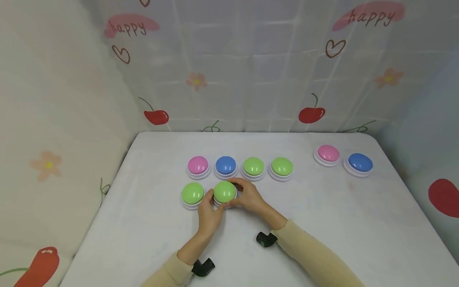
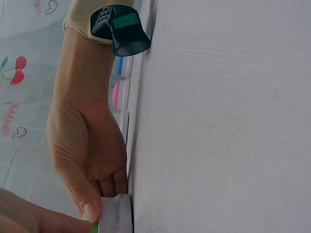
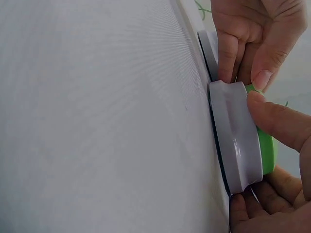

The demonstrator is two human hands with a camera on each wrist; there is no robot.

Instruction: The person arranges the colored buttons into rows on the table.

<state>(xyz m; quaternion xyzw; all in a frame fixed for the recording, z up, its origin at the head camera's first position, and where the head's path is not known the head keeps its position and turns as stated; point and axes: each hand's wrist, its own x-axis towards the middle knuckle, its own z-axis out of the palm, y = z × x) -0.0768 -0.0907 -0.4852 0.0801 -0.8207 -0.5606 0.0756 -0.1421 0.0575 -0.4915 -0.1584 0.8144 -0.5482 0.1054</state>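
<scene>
A domed green push button with a white round base sits on the white table in the front row, held between both hands. On its left side my left hand grips it, thumb at the near rim. The right hand curls round the right side, its fingers behind the base and thumb in front. In the right wrist view the two thumbs meet close at the green dome, above the white base. Just left stands another green push button, right beside the left fingers.
Behind, a row holds a pink button, a blue button and two green ones, the nearer-left and the right. Another pink button and blue button stand at the far right. A patterned curtain borders the table.
</scene>
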